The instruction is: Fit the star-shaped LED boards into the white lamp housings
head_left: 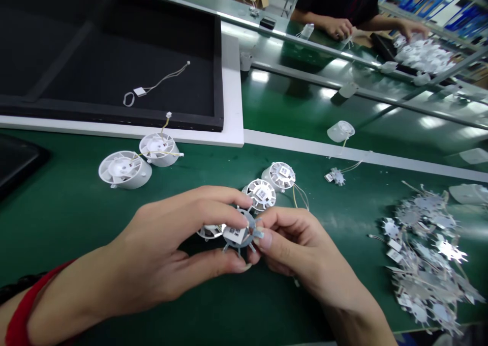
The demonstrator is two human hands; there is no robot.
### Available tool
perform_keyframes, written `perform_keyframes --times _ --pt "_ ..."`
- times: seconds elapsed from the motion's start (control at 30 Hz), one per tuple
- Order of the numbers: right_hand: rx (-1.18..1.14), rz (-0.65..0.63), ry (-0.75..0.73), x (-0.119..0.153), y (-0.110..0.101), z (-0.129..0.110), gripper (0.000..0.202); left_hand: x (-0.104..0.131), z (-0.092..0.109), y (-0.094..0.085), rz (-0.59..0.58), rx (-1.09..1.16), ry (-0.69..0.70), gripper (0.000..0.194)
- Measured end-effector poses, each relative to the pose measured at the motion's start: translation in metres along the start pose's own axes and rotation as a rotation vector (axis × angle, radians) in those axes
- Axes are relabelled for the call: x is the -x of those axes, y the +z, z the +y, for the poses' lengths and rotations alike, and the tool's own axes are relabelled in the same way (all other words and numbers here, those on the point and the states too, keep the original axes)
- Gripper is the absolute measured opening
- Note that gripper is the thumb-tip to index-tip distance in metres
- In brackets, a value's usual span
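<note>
A spoked, star-shaped metal plate [235, 235] with a white label is held low above the green table. My left hand [173, 241] is closed on it, fingers over the top and thumb below. My right hand [301, 252] pinches its right edge between thumb and finger, around a small tab. Just beyond my fingertips stand two white fan housings, a nearer one [261, 194] and a farther one [281, 176], both with labelled spoked plates on top. Another round part [209, 231] is mostly hidden behind my left fingers.
White fans [126, 170] stand at left, near a white-rimmed black tray [234, 96] holding a small wired part [140, 91]. Many spoked plates [423, 264] are piled at right. Across a rail, a co-worker's hands [338, 29] are near white parts [423, 56].
</note>
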State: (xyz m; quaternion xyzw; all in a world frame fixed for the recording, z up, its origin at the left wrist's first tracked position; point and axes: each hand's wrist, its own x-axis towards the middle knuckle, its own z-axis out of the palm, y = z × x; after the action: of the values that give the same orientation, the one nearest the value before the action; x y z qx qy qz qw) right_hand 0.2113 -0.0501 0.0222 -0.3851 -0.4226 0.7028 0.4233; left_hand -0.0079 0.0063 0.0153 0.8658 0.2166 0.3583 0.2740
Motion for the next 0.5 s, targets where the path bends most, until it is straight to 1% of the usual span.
perform_keyframes --times 0.1,0.13,0.2,0.27,0.3,0.37,0.43,0.5 --pt "0.104 0.067 -0.025 0.001 0.002 0.001 0.018 0.0 -0.002 -0.001 -0.014 -0.026 0.004 0.019" --pt "0.154 0.1 -0.016 0.001 0.003 0.001 0.019 0.0 -0.003 -0.002 -0.035 -0.043 -0.004 0.019" --pt "0.259 0.153 0.024 0.002 0.005 0.002 0.019 0.0 -0.005 -0.006 -0.112 -0.079 -0.043 0.019" --pt "0.33 0.164 0.081 0.003 0.007 0.003 0.019 0.001 -0.007 -0.011 -0.212 -0.095 -0.079 0.024" --pt "0.338 0.155 0.101 0.004 0.007 0.003 0.018 0.001 -0.007 -0.013 -0.258 -0.09 -0.091 0.027" --pt "0.307 0.132 0.121 0.003 0.009 0.003 0.014 0.002 -0.007 -0.017 -0.306 -0.069 -0.108 0.033" --pt "0.26 0.131 0.121 0.002 0.009 0.003 0.016 0.002 -0.006 -0.018 -0.316 -0.046 -0.118 0.033" --pt "0.26 0.139 0.119 0.001 0.01 0.004 0.019 0.002 -0.004 -0.017 -0.311 -0.022 -0.109 0.029"
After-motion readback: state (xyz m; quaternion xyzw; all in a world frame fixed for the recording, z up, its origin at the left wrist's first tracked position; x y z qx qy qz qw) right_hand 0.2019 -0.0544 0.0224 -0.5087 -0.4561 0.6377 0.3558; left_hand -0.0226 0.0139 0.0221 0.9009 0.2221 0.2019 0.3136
